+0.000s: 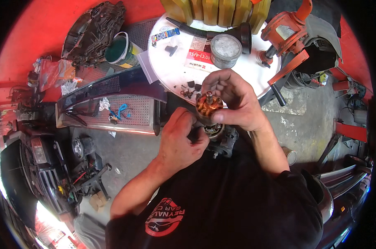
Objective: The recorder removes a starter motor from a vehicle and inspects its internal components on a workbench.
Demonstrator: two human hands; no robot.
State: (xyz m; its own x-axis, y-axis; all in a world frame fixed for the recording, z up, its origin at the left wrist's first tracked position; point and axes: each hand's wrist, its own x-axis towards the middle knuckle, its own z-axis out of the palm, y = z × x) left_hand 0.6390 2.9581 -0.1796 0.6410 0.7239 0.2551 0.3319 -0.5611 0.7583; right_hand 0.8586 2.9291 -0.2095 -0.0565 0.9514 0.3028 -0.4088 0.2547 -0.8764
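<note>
In my right hand [233, 101] is an armature [209, 104] with copper windings and a metal shaft pointing up, gripped between thumb and fingers. Just beneath it sits an open motor housing [214, 133] on a dark metal casting [223, 145], close against my body. My left hand [181, 141] is closed at the left side of that housing, its fingertips curled in and partly hidden, so what they grip is unclear. Small dark parts [190, 91] lie on the round white table [163, 66] just beyond my hands.
The table also holds a grey tub [225, 50], a red-and-white package [198, 58], a black hose [237, 39] and a red cranked tool [285, 35]. A perforated metal bench [134, 114] stands left, with a green bucket [117, 52] behind. Car parts [47, 166] surround me on the floor.
</note>
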